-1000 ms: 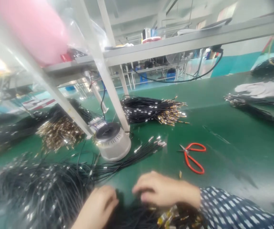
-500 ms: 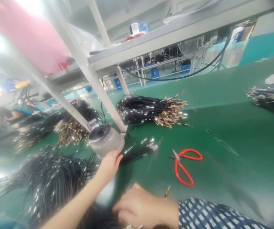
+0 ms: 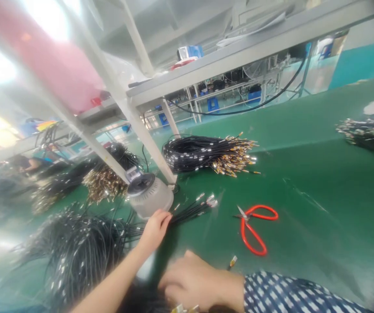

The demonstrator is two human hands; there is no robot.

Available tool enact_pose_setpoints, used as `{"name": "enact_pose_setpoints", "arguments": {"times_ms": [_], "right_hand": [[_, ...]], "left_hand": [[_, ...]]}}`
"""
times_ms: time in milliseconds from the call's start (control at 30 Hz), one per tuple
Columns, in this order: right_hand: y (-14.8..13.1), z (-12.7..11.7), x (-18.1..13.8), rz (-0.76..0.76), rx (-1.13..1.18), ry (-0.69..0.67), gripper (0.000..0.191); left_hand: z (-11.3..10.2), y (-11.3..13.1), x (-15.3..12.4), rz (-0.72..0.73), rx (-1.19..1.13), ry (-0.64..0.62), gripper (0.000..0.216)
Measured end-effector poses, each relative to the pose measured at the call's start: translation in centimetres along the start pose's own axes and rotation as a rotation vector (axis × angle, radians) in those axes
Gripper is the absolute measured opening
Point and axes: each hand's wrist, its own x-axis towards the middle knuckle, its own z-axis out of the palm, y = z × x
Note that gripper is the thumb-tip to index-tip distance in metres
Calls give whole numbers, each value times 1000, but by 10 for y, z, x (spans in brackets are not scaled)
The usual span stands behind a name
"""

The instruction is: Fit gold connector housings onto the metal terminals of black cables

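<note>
My left hand [image 3: 156,227] is closed around a thin bundle of black cables [image 3: 190,211]. Their silver connector ends poke out to the right of its fingers, and the other side runs left toward a large heap of black cables [image 3: 79,248]. Close to the bottom edge, my right hand [image 3: 192,278] is curled over dark cables; a few gold-tipped ends show just below it, and the fingers are partly blurred. Scissors with red handles [image 3: 254,228] lie spread on the green tabletop, right of both hands. A loose cable end [image 3: 232,262] sticks out beside my right wrist.
Behind my left hand stands a grey lamp-like housing [image 3: 152,198] against the white shelf post [image 3: 148,139]. A looped cable bundle with gold ends [image 3: 213,154] lies farther back. More cables [image 3: 359,130] rest at the far right, and a shelf [image 3: 239,56] crosses above.
The view has shifted slightly, so the scene sits a little farther right and lower. Both hands keep nearly the same places, and more gold ends show under my right hand.
</note>
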Motion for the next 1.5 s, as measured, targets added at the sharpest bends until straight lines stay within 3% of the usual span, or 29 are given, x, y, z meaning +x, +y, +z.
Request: {"name": "enact_pose_setpoints", "arguments": {"times_ms": [200, 300, 400, 500, 600, 700, 800, 933, 967, 1000, 1067, 1167, 1267, 1367, 1433, 1500], "right_hand": [[-6, -6, -3, 70, 44, -20, 28], [-7, -9, -3, 114, 101, -42, 27], [-2, -7, -3, 108, 85, 0, 23], [5, 2, -3, 70, 58, 83, 22], [8, 8, -3, 75, 39, 135, 22], [7, 10, -2, 107, -5, 148, 24], [5, 11, -1, 110, -43, 168, 25], [4, 14, -2, 104, -93, 269, 24], [5, 14, -3, 110, -110, 313, 26], [5, 15, -4, 117, -125, 358, 27], [7, 17, -5, 113, -146, 419, 28], [9, 19, -4, 53, -146, 417, 24], [11, 21, -3, 26, -140, 401, 22], [12, 22, -2, 43, -137, 407, 21], [12, 22, -2, 61, -130, 413, 20], [11, 23, -1, 75, -118, 418, 19]], "left_hand": [[-10, -12, -23, 19, 91, -1, 29], [-17, -13, -25, 64, 112, 4, 16], [-25, -3, -15, 147, 101, 9, 27], [-28, 18, 4, 284, 35, -30, 20], [-19, 35, 20, 372, -37, -74, 28], [-4, 36, 24, 348, -67, -106, 35], [5, 23, 22, 294, -85, -173, 46], [-4, 3, 10, 292, -96, -314, 113], [-8, 0, 5, 288, -89, -339, 117], [-13, -2, 1, 278, -79, -360, 112], [-20, -3, -9, 245, -55, -373, 78], [-20, 2, -21, 213, -69, -409, 36], [-10, 11, -25, 167, -160, -413, 34], [-8, 15, -20, 104, -327, -328, 29], [-17, 9, -14, 74, -490, -238, 12], [-36, -2, -11, 44, -694, -143, 13]]}}
